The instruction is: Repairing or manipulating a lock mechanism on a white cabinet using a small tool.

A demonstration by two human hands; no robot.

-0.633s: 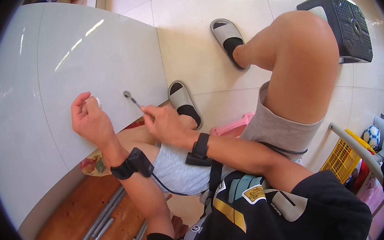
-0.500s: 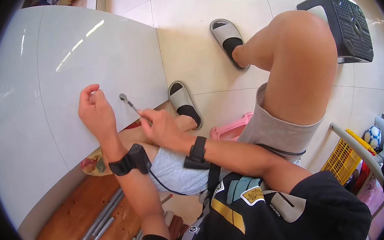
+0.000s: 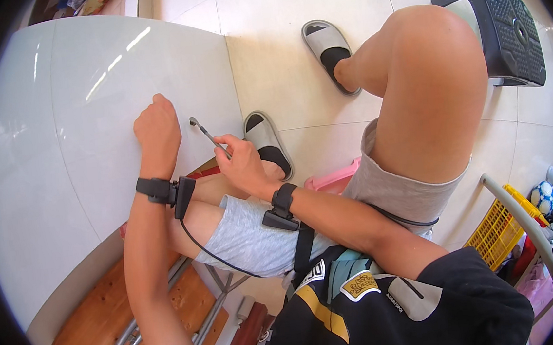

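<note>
My right hand (image 3: 242, 165) is closed around the handle of a slim ratchet wrench (image 3: 204, 131), a metal tool with a small rounded head. Its head points up and to the left, above the right part of the glossy white tabletop (image 3: 107, 121). Just left of that head is my left hand (image 3: 158, 130), curled into a fist with its back toward me. Whatever its fingers hold, if anything, is hidden behind the hand. The wrench head and the left hand are a short gap apart.
A black step stool (image 3: 517, 33) stands on the tiled floor at the upper right. Below my lap is a pink plastic stool (image 3: 333, 179). A yellow crate (image 3: 497, 232) and a ball (image 3: 542, 196) are at the right. A wooden board (image 3: 98, 319) with metal tubes lies lower left.
My left hand has moved up and to the right, its wrist turned and its fingers now out of sight. My right hand has shifted slightly up and right with the ratchet wrench.
</note>
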